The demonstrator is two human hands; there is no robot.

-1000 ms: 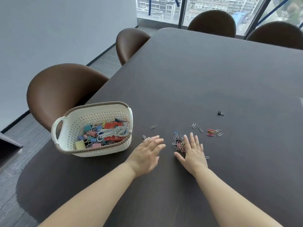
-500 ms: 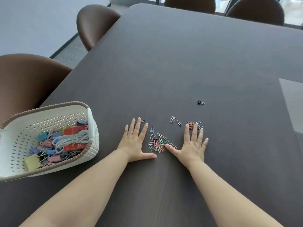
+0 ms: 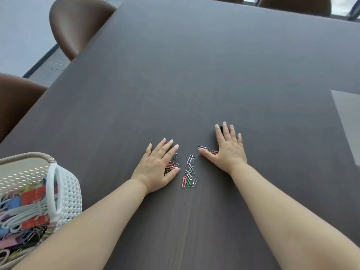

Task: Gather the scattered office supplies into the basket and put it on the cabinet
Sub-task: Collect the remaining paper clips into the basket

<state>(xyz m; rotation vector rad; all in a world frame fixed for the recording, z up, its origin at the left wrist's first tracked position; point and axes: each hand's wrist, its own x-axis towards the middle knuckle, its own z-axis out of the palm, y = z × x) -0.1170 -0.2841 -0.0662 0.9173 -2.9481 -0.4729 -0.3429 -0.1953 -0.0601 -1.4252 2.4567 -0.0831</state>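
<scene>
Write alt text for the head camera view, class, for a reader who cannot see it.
Two bare hands lie flat on a dark table, the left hand and right hand flanking scattered paper clips. A white basket of supplies sits at the left edge; brown chairs stand beyond.

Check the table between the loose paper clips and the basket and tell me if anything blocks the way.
Only the left hand lies there, flat on the table on the basket side of the paper clips, covering some. Past it the tabletop shows bare up to the basket. The right hand lies flat on the far side.
</scene>
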